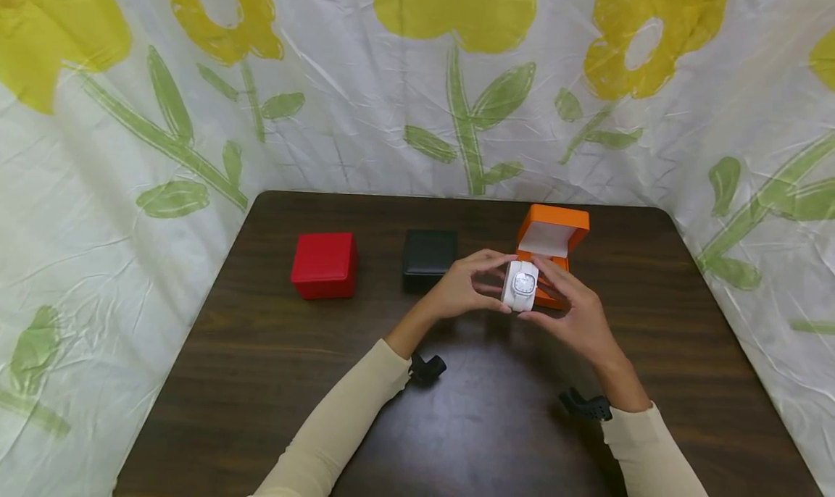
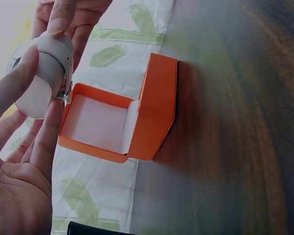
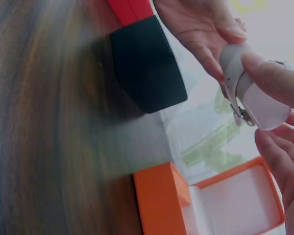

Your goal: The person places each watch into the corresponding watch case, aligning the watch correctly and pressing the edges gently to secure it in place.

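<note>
Both hands hold a white wristwatch wrapped round a white watch cushion, raised over the table near the orange box. My left hand grips its left side between thumb and fingers; my right hand grips the right side likewise. The square silver-rimmed dial faces up toward the head camera. In the right wrist view the strap's metal buckle shows at the back of the cushion. Just behind the hands, the orange watch box stands with its lid up, its pale lining visible.
A closed black box stands left of the orange one, close behind my left hand. Farther left is a closed red box. All rest on the dark wooden table, with a flower-printed white cloth hanging behind it.
</note>
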A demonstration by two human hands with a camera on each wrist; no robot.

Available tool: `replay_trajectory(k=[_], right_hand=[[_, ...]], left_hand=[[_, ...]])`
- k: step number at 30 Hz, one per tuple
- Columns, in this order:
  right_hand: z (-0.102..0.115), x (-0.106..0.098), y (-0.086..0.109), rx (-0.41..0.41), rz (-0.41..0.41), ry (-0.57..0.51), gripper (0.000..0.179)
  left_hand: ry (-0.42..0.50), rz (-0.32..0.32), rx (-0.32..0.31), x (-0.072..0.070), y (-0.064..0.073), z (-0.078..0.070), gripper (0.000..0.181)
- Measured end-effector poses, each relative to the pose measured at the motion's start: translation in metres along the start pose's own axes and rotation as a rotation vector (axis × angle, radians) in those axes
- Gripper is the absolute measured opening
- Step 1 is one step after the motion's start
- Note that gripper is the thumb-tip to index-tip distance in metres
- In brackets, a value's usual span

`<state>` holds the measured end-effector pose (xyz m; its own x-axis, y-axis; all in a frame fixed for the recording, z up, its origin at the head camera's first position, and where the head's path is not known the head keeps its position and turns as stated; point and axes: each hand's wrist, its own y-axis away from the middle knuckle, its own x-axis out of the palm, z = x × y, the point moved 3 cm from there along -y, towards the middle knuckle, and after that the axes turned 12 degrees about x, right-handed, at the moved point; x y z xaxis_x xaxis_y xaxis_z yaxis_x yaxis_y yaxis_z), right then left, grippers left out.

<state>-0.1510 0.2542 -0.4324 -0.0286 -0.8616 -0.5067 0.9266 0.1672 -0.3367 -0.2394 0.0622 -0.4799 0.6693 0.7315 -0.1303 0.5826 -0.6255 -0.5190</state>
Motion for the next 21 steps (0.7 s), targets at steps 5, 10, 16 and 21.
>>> replay_trajectory(k=[5, 10, 16, 21], right_hand=[[0.004, -0.007, -0.001, -0.002, -0.030, 0.018, 0.086], [0.002, -0.016, -0.002, 0.017, -0.088, 0.077, 0.083], [-0.015, -0.024, -0.003, 0.026, -0.130, 0.131, 0.083], [-0.048, -0.029, -0.006, 0.052, -0.114, 0.113, 0.088]], left_hand=[[-0.051, 0.022, 0.013, 0.004, -0.009, 0.002, 0.079], [-0.161, 0.065, 0.057, 0.008, -0.019, 0.003, 0.081], [-0.389, 0.102, 0.054, 0.010, -0.029, 0.006, 0.085], [-0.493, 0.104, 0.006, 0.013, -0.035, 0.010, 0.086]])
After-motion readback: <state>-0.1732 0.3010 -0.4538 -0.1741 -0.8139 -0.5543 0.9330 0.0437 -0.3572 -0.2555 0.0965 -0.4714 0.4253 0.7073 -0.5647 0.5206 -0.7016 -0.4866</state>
